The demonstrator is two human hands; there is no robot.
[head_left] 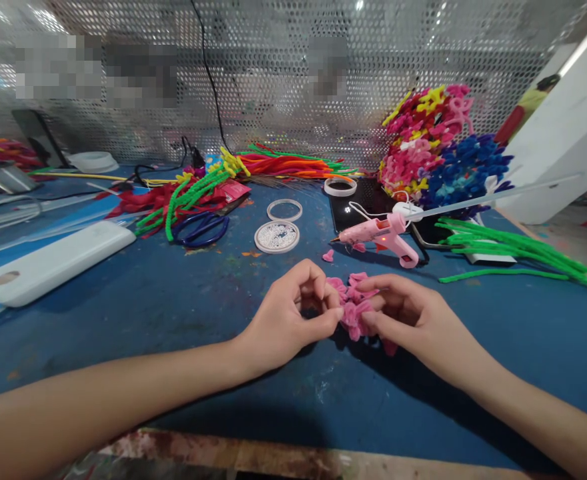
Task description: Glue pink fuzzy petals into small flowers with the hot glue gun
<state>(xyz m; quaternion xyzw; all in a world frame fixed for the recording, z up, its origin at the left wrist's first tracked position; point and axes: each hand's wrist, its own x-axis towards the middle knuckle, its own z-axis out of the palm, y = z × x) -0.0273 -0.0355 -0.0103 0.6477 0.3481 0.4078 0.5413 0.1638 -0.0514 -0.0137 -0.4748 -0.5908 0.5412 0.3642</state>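
Observation:
A pink pipe-cleaner flower (pixel 356 319) with looped petals is between my two hands, low over the blue table (pixel 183 313). My right hand (pixel 408 310) grips its right side between thumb and fingers. At its left edge, my left hand (pixel 301 307) is closed in a pinch; whatever lies between those fingertips is too small to make out. Beyond the hands a pink glue gun (pixel 381 235) rests on the table, a clear glue stick (pixel 498 195) in its back end. One small pink piece (pixel 328 256) lies near the nozzle.
A round dish of white beads (pixel 277 237) stands ahead, with its ring lid (pixel 284 210) behind. Blue-handled scissors (pixel 201 230) and green stems (pixel 193 197) lie to the left, near a white case (pixel 58 263). Green pipe cleaners (pixel 518 250) and a colourful flower pile (pixel 423 147) occupy the right.

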